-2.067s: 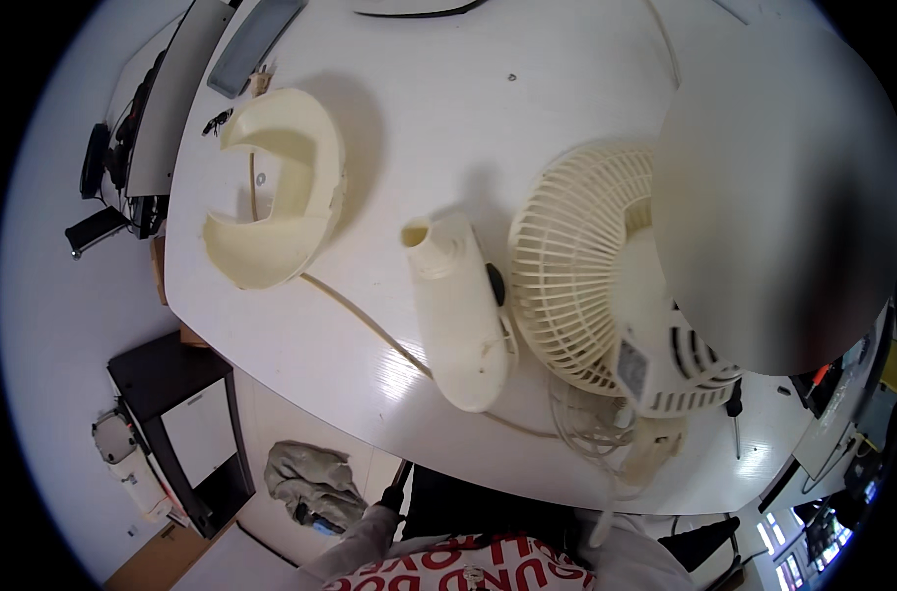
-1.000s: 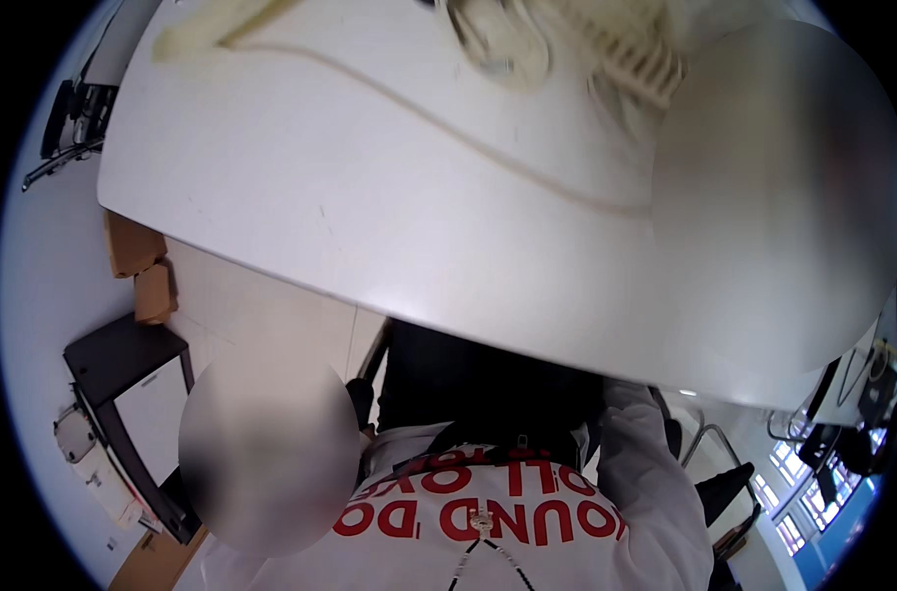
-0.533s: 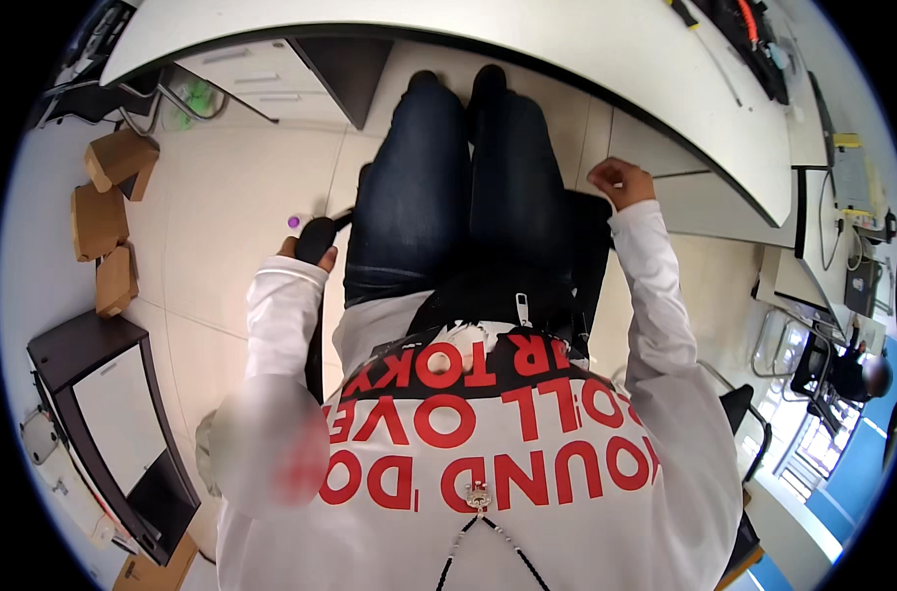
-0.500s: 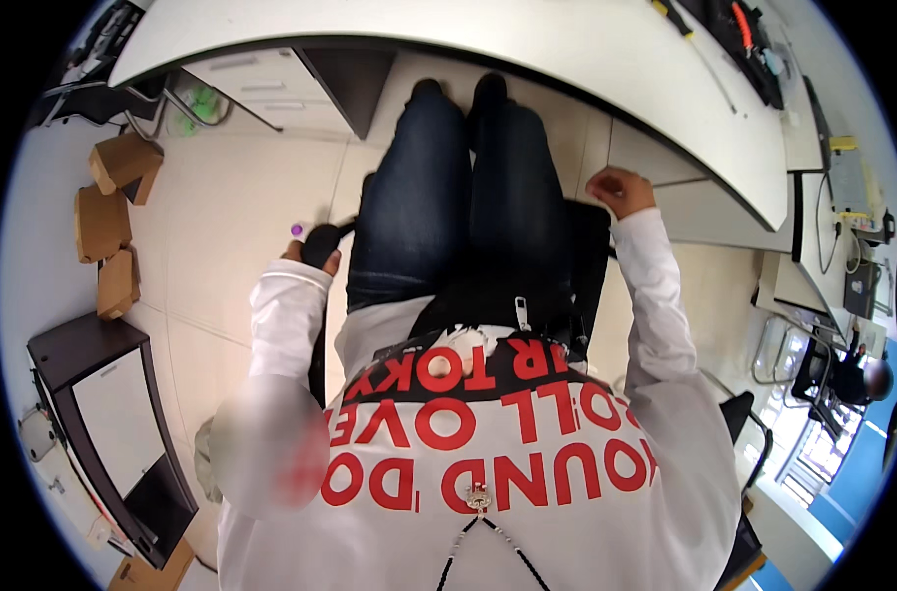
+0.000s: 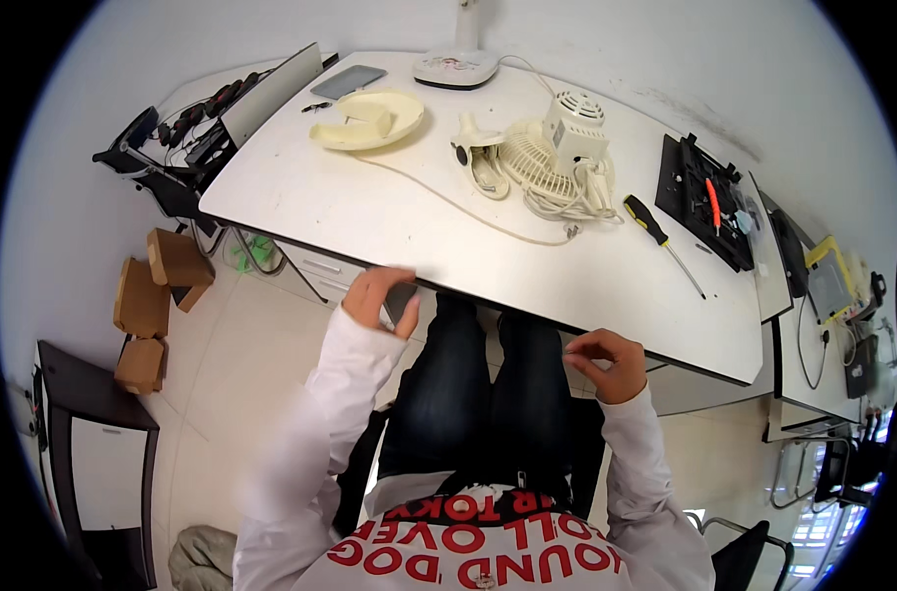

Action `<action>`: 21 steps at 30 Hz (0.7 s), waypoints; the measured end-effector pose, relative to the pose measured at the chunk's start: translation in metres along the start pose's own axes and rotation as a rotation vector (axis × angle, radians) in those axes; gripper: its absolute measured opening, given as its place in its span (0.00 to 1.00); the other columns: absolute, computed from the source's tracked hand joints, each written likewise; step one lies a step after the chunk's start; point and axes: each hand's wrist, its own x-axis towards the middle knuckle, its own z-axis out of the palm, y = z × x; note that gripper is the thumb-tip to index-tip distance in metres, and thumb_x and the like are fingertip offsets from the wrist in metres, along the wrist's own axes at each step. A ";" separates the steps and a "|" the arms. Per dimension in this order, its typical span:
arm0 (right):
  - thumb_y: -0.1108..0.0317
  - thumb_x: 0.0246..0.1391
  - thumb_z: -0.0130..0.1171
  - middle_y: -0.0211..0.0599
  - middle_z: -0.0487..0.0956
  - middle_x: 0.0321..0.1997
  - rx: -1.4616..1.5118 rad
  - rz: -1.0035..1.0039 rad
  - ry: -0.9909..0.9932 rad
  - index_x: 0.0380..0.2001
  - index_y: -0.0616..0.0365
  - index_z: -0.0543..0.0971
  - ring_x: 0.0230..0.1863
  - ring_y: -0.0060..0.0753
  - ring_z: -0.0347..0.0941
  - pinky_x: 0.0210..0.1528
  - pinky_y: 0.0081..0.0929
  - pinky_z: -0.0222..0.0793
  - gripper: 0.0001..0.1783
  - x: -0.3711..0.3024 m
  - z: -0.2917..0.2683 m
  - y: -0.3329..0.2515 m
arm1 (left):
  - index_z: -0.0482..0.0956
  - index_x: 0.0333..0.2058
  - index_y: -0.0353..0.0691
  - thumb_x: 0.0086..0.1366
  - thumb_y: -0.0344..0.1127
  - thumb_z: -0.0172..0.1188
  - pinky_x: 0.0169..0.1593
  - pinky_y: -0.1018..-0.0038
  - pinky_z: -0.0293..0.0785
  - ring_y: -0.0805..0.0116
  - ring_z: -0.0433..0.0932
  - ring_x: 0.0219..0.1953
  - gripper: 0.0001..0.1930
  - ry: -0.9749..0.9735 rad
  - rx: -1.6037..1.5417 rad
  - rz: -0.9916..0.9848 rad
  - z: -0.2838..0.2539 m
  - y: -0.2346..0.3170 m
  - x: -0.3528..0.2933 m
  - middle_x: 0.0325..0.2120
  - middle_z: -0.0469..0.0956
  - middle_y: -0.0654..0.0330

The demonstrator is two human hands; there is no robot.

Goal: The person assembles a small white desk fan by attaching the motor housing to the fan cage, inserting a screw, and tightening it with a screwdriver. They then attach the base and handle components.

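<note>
My left hand (image 5: 377, 298) is at the front edge of the white table (image 5: 409, 222), thumb and fingers apart, with nothing seen in it. My right hand (image 5: 611, 366) is over my right leg, just before the edge. Its thumb and fingertips come together in a pinch; whatever they hold is too small to make out. Across the table lies a cream fan's motor head (image 5: 576, 126) with its grille (image 5: 537, 158) and a bundled cord. Beside it is a cream bracket-like part (image 5: 483, 163). Left of these sits a round cream cover (image 5: 404, 123) with a cord trailing from it.
A screwdriver (image 5: 650, 219) lies right of the fan, beside a black tool case (image 5: 685, 187) with orange-handled pliers (image 5: 712, 205). A white fan base (image 5: 455, 69) and a grey tray (image 5: 350, 81) stand at the back. Cardboard boxes (image 5: 143, 295) are on the floor at left.
My view has tipped up to the tabletop. The left hand has risen from beside the chair's black armrest to the table edge; the right stays pinched.
</note>
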 end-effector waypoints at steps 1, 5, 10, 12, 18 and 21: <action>0.78 0.45 0.66 0.34 0.81 0.27 -0.002 -0.004 0.015 0.29 0.62 0.79 0.31 0.27 0.80 0.39 0.22 0.75 0.06 0.004 0.003 0.001 | 0.73 0.44 0.38 0.55 0.27 0.62 0.45 0.71 0.73 0.62 0.76 0.43 0.17 0.006 -0.066 -0.030 0.008 -0.002 0.019 0.40 0.77 0.57; 0.78 0.45 0.66 0.35 0.81 0.30 0.035 -0.005 0.061 0.31 0.60 0.81 0.30 0.27 0.79 0.35 0.19 0.73 0.08 0.011 0.014 0.016 | 0.71 0.49 0.41 0.55 0.29 0.64 0.47 0.69 0.73 0.67 0.75 0.47 0.22 0.061 -0.275 -0.191 0.067 -0.050 0.096 0.44 0.76 0.60; 0.79 0.45 0.64 0.36 0.80 0.33 0.062 -0.041 0.071 0.34 0.59 0.82 0.31 0.27 0.78 0.34 0.19 0.72 0.10 0.018 0.022 0.029 | 0.56 0.62 0.44 0.43 0.43 0.74 0.58 0.59 0.65 0.49 0.63 0.57 0.48 -0.013 0.042 -0.246 0.124 -0.086 0.172 0.56 0.61 0.42; 0.81 0.46 0.62 0.36 0.80 0.33 0.112 0.007 0.053 0.34 0.59 0.82 0.31 0.27 0.78 0.34 0.19 0.73 0.10 0.020 0.019 0.027 | 0.53 0.64 0.48 0.41 0.43 0.75 0.62 0.58 0.59 0.45 0.58 0.60 0.52 -0.040 -0.036 -0.245 0.140 -0.094 0.185 0.57 0.57 0.39; 0.87 0.43 0.59 0.40 0.77 0.34 0.196 0.019 0.050 0.32 0.66 0.80 0.33 0.29 0.76 0.36 0.21 0.75 0.11 0.033 0.017 0.007 | 0.56 0.63 0.47 0.42 0.39 0.74 0.58 0.64 0.65 0.52 0.66 0.55 0.48 -0.097 -0.492 -0.338 0.157 -0.101 0.201 0.54 0.65 0.45; 0.86 0.45 0.60 0.40 0.78 0.36 0.336 0.057 0.051 0.36 0.64 0.81 0.37 0.31 0.78 0.41 0.20 0.76 0.13 0.049 0.015 -0.003 | 0.59 0.60 0.41 0.43 0.37 0.72 0.56 0.66 0.66 0.55 0.69 0.52 0.45 -0.070 -0.463 -0.346 0.168 -0.124 0.206 0.50 0.70 0.49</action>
